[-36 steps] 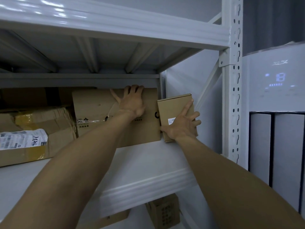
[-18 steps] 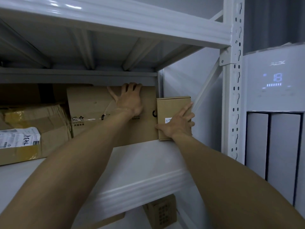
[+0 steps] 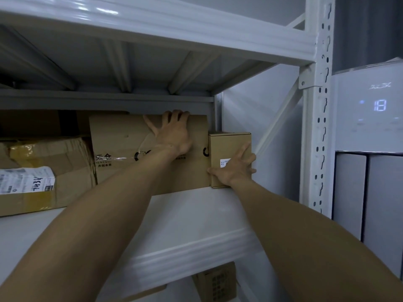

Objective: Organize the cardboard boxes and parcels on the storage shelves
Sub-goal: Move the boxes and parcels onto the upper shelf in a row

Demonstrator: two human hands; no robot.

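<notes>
Plainly, both arms reached to the right end of the white shelf [image 3: 196, 216]; the left hand [image 3: 174, 136] lay with its palm on the front face of the large box [image 3: 130, 149], fingertips hooked over that box's top edge and thumb splayed to the left across the cardboard, so it gripped the box from above. The right hand [image 3: 234, 168] pressed against the front of the small box [image 3: 229, 144] with straight, spread fingers, holding nothing inside a curl; its thumb seemed to sit along the box's lower left edge, though the dim light made that hard to confirm. The 2 boxes stood upright on the shelf and touched side by side, the small box squeezed between the large box and the shelf's back corner, a white sticker on its face partly under the fingers. Further left sat a crumpled parcel [image 3: 54, 162] with yellow tape and a printed label; another carton stood behind it in shadow. A perforated white post [image 3: 316, 138] rose at the right; beyond it an appliance [image 3: 368, 127] showed a lit 18. Below the shelf's front lip, a lower box [image 3: 218, 284] stood partly in view.
</notes>
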